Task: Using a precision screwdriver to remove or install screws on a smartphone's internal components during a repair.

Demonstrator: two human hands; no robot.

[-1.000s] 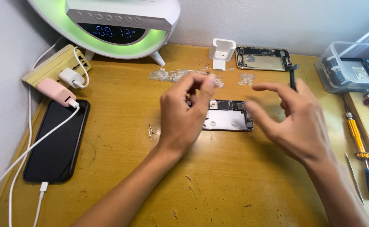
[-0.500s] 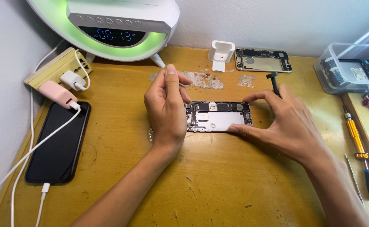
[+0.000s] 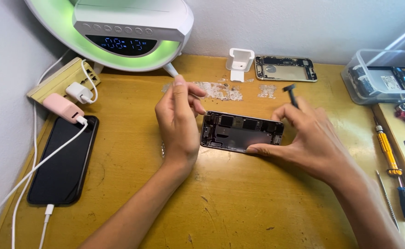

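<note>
An opened phone chassis with bare inner parts lies on the wooden desk. My left hand sits at its left end, fingers bent and bunched, index raised; whether it pinches a small part is hidden. My right hand rests at the chassis's right end with the thumb along its near edge. It also grips a thin black tool that sticks up behind the fingers.
A black phone charges at the left beside a power strip with plugs. A glowing lamp clock, a white stand and a second phone shell stand behind. A clear parts box and screwdrivers are on the right.
Both hands have come down from above the chassis to its two ends. The right hand's thumb now lies on the near edge, and the black tool stays in that hand.
</note>
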